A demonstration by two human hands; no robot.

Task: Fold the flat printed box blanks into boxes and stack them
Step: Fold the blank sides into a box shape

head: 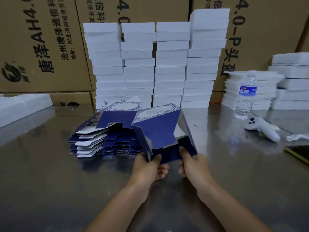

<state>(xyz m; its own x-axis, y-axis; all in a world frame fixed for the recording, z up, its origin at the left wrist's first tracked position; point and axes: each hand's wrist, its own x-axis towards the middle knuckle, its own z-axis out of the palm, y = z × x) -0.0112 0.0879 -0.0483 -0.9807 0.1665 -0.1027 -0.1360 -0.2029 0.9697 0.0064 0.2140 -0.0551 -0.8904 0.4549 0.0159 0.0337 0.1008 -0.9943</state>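
A partly folded blue and silver printed box [160, 129] is held above the steel table in the middle of the view, its open end towards me. My left hand [150, 166] pinches its near left corner with thumb on top. My right hand [190, 163] grips its near right side, thumb on a dark blue flap. To the left of the box lies a pile of flat printed blanks [103, 138]. Behind, several tall stacks of white folded boxes [155, 67] stand against brown cartons.
A water bottle [245, 96] stands at the right, with a grey handheld controller [262, 128] lying in front of it. More white stacks [284, 84] sit at the far right, and white trays [21, 106] at the far left. A dark phone [299, 154] lies at the right edge.
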